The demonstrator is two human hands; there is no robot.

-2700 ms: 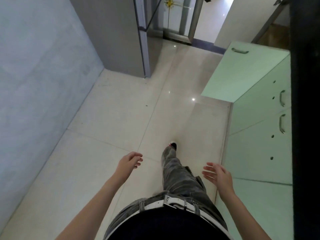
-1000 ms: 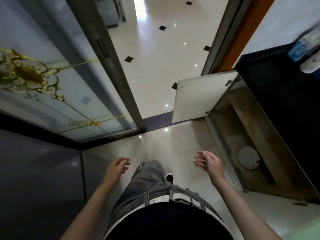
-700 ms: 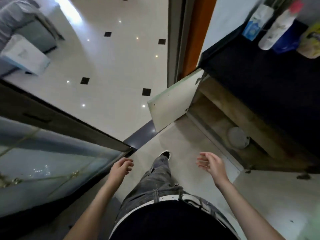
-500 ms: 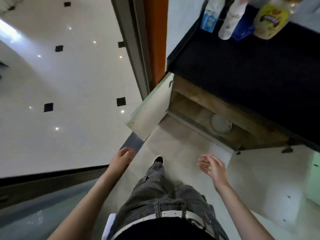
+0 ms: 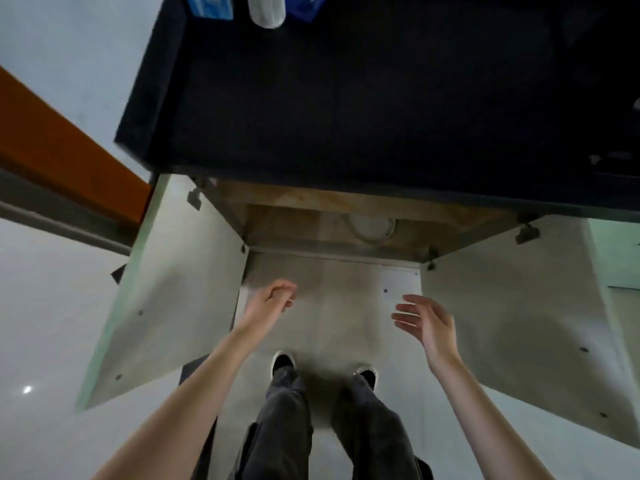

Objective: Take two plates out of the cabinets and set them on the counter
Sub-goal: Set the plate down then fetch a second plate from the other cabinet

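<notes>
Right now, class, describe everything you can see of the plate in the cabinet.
The plate is round, pale, seemingly ceramic, with a faint rim. It lies flat on the cabinet's brown floor, its far edge hidden behind the top rail. Nothing else touches it. One plate or a stack: cannot tell.

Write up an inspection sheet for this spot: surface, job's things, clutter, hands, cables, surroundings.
Surface: black counter, no plate on the part in view.
Job's things: pale round plate inside the open cabinet; one or a stack, cannot tell.
Clutter: white bottle and blue package at the counter's far edge.
Hands: left hand loosely curled, right hand spread; both hold nothing.
Cables: nothing seen.
Surroundings: left door and right door swung open; pale tiled floor; orange door frame.
</notes>
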